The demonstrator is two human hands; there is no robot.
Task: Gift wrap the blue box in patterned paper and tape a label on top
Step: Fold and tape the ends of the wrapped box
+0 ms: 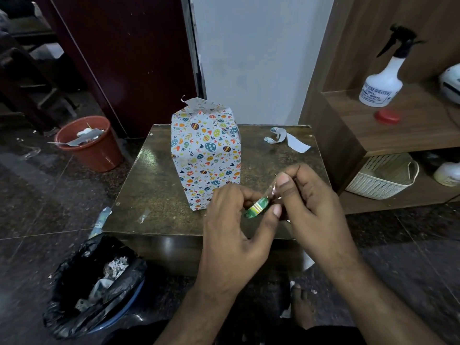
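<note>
Dark worn tabletop (154,185), frame centre. On it: wrapped box (205,155) upright at centre; curled paper strip (286,139) at upper-right corner, well apart.

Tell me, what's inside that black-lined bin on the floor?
The bin with its black liner holds crumpled scraps of paper, some white, some patterned. Whatever lies deeper is hidden under the scraps and the liner's folds.

My left hand (231,220) and right hand (308,202) are both bare, with no rings, watch or gloves that I can see. My forearms show no sleeves right down to the bottom edge of the frame. Lower right of centre, one bare foot (302,307) shows, without footwear.
</note>
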